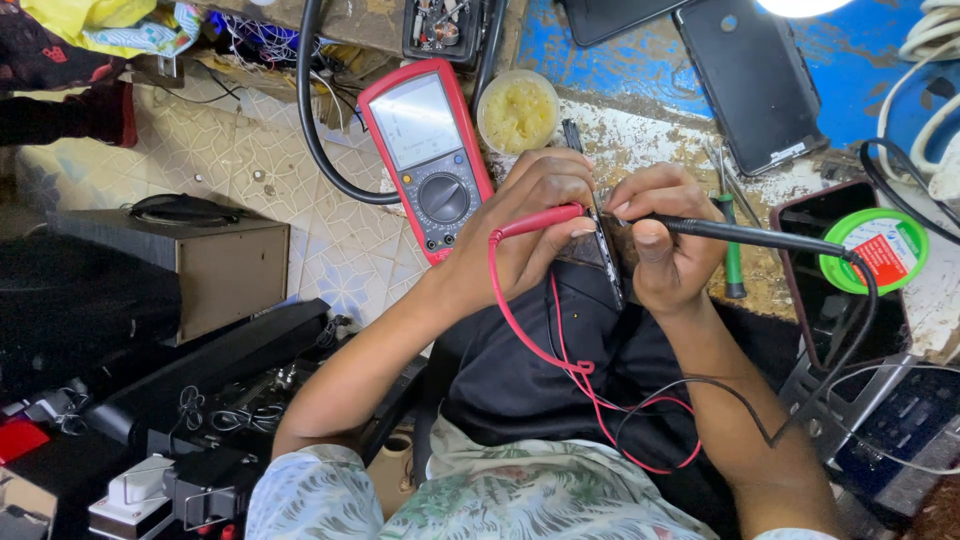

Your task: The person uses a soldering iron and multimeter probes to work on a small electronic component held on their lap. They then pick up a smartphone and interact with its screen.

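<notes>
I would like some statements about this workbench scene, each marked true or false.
1. The left hand holds a red probe. True.
2. The right hand holds a screwdriver. False: it holds a black probe.
3. The multimeter has a red case. True.
4. The multimeter lies to the right of both hands. False: it lies to their left.
5. Both probe tips point at a thin dark device held between the hands. True.
6. The round tub above the hands holds blue paste. False: its content is yellowish.
</notes>
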